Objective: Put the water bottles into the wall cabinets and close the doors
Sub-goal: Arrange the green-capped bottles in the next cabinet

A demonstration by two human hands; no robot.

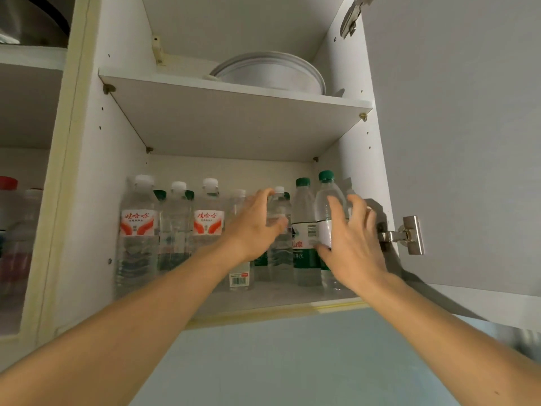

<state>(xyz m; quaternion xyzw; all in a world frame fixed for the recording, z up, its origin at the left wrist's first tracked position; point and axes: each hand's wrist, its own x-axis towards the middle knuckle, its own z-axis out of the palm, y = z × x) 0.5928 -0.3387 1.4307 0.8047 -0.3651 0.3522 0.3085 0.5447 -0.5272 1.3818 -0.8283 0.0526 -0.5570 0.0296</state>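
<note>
I see my left hand (254,222) curled round a white-capped bottle (277,218) on the cabinet's lower shelf (292,297); my right hand (352,238), fingers spread, touches the green-capped bottle (326,200) just beside it.

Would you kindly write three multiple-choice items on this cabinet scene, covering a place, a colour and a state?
1. Where do the white plates sit?
A. upper shelf
B. lower shelf
C. outside the cabinet

2. What colour is the cap of the bottle by the right hand?
A. red
B. white
C. green

3. How is the cabinet door?
A. shut
B. open
C. missing

Answers: 1 A, they rest above the bottle row; 2 C, the cap is plainly green; 3 B, it is swung out on its hinge.
</note>
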